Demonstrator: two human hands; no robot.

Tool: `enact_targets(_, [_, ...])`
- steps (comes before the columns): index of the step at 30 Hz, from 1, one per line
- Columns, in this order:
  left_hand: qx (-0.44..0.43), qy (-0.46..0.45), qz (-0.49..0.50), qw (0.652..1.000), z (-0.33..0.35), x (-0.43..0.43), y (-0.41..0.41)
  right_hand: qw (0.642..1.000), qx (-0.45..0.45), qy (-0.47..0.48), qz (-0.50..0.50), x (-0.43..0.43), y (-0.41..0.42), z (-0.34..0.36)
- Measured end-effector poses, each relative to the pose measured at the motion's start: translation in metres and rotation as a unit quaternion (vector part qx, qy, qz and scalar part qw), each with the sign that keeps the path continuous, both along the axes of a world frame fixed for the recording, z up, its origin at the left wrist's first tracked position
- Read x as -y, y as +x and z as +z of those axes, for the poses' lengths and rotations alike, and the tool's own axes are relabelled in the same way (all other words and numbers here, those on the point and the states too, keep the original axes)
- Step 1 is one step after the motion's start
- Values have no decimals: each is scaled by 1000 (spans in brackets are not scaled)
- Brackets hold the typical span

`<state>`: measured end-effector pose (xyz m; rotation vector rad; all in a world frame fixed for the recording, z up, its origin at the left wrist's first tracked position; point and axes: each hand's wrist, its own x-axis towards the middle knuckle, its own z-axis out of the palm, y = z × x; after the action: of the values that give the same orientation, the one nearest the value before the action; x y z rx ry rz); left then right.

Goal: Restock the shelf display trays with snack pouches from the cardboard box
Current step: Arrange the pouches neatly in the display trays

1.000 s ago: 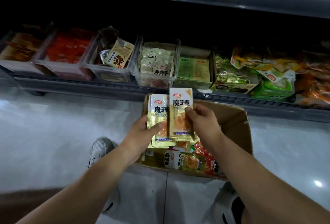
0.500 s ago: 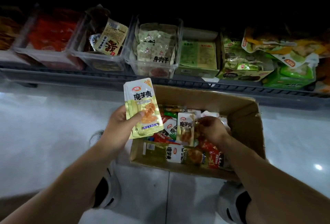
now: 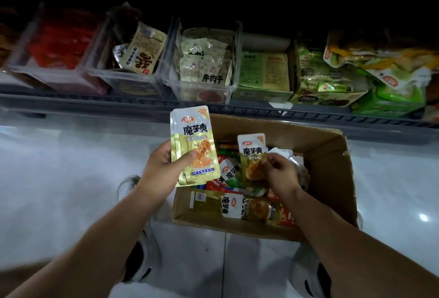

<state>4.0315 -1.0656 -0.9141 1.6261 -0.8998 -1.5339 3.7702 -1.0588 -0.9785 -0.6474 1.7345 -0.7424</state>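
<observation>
The gathering step is in hand: the left hand [image 3: 161,169] grips a stack of yellow pouches [image 3: 193,148] over the left edge of the cardboard box [image 3: 330,169], while the right hand [image 3: 280,175] pinches another pouch [image 3: 251,151] inside. Next, I judge, join it to the stack, then reach a shelf tray [image 3: 174,84].

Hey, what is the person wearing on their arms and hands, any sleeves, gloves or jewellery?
Nothing visible. The left forearm and right forearm are bare to the frame edge, with no sleeves. The left hand and right hand have no gloves, and no watch, bracelet or ring shows, though the light is dim.
</observation>
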Motion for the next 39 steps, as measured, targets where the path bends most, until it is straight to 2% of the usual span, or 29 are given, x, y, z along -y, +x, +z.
enact_targets(2, [-2, -2, -13, 1000, 2, -1, -1, 998, 21, -47, -18, 6, 0, 23])
enact_targets(4, [-7, -4, -19, 1000, 6, -2, -3, 989, 133, -68, -23, 12, 3, 46])
enact_targets(6, [-4, -14, -17, 1000, 11, -3, -5, 970, 231, -74, 20, 13, 10, 72])
enact_targets(7, [-3, -19, -16, 1000, 14, -3, -7, 967, 237, -74, 60, 12, 14, 81])
enact_targets(10, [-30, -25, -30, 999, 22, -7, -14, 971, 153, -91, 156, 9, 26, 96])
enact_targets(13, [-57, -19, -62, 996, 29, -12, -20, 978, 85, -108, 156, 4, 35, 100])
enact_targets(19, [-47, -29, -100, 994, 27, -17, -23, 980, 90, -103, 143, -6, 40, 102])
enact_targets(22, [-28, -27, -82, 996, 19, -14, -24, 976, 134, -99, 138, -4, 38, 97])
enact_targets(24, [-24, -18, -68, 997, 17, -10, -21, 982, 153, -77, 75, 5, 26, 86])
enact_targets(26, [-17, -14, -66, 998, 14, -7, -15, 993, 112, -41, 14, 14, 4, 65])
enact_targets(28, [-14, -8, -63, 998, 9, -5, -9, 1000, 3, 18, 7, 15, -21, 31])
enact_targets(31, [-14, -1, -51, 999, 2, -3, -7, 985, -124, 98, 73, 0, -47, -16])
enact_targets(36, [-5, 1, -47, 999, -3, 1, -8, 989, -73, 129, 30, -9, -41, -38])
enact_targets(39, [0, -2, -54, 999, -4, 2, -9, 979, -129, 149, 59, -3, -34, -44])
